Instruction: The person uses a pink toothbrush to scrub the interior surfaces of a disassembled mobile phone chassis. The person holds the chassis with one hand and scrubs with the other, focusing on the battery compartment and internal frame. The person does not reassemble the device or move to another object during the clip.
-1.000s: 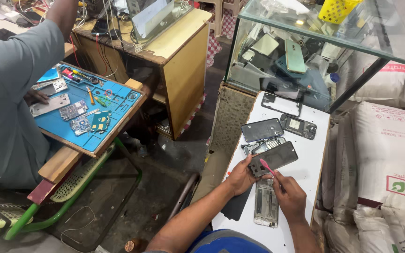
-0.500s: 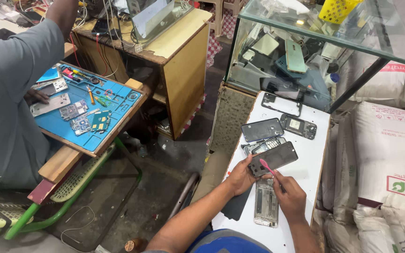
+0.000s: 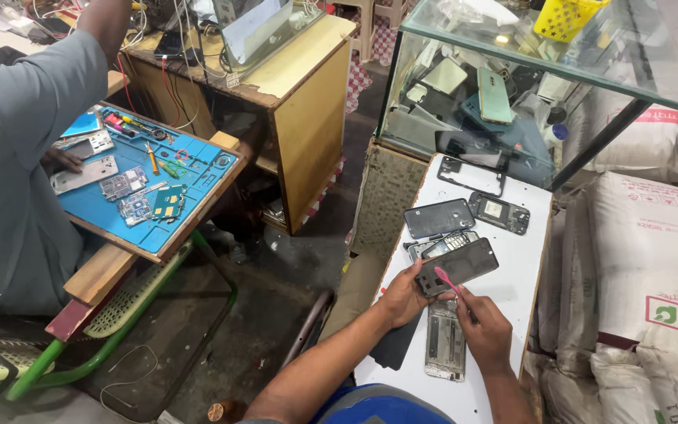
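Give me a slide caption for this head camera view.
Left hand steadies a dark phone back cover while right hand works a pink pry tool over a white table.

Bare forearms, bare hands (image 3: pixel 449 306); blue garment at chest, possibly shirt.

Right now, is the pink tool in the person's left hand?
No, the pink tool is pinched in the right hand, while the left hand holds the dark phone panel.

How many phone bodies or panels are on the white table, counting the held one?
5: dark panel in left hand, one beneath it, two behind, silver frame nearest. Others may be hidden.
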